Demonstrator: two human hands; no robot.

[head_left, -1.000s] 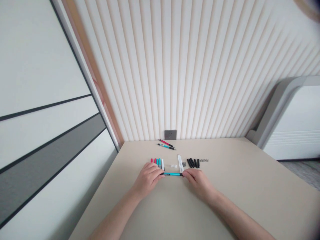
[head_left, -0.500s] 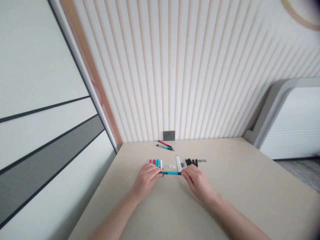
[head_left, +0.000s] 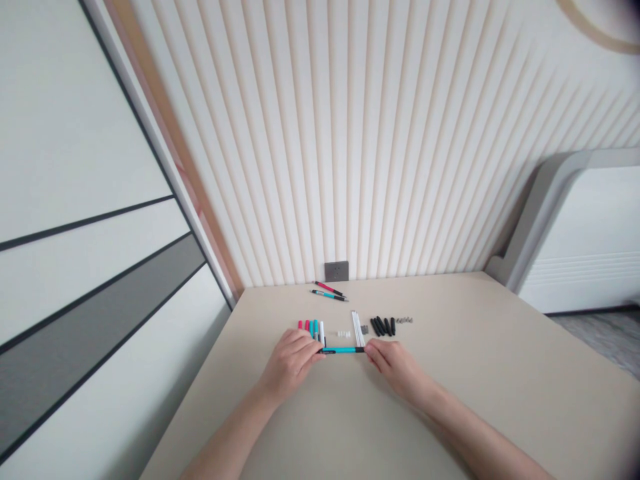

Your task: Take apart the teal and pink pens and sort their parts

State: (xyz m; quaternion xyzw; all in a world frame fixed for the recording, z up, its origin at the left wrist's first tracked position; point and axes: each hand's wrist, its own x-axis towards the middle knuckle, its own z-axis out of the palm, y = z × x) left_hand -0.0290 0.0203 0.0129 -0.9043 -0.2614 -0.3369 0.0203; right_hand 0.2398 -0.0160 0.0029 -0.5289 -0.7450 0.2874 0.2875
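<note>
Holding a teal pen [head_left: 343, 349] crosswise, left hand [head_left: 290, 363] and right hand [head_left: 394, 365] pinching narrowly at its ends.

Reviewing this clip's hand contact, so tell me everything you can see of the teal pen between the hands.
The teal pen is slim and straight, with a teal barrel that looks like plastic and black sections at both ends. It lies roughly level and crosswise, held by its ends between the left hand and the right hand. Whether it also touches the beige table cannot be told, and finer details are too small to make out.
</note>
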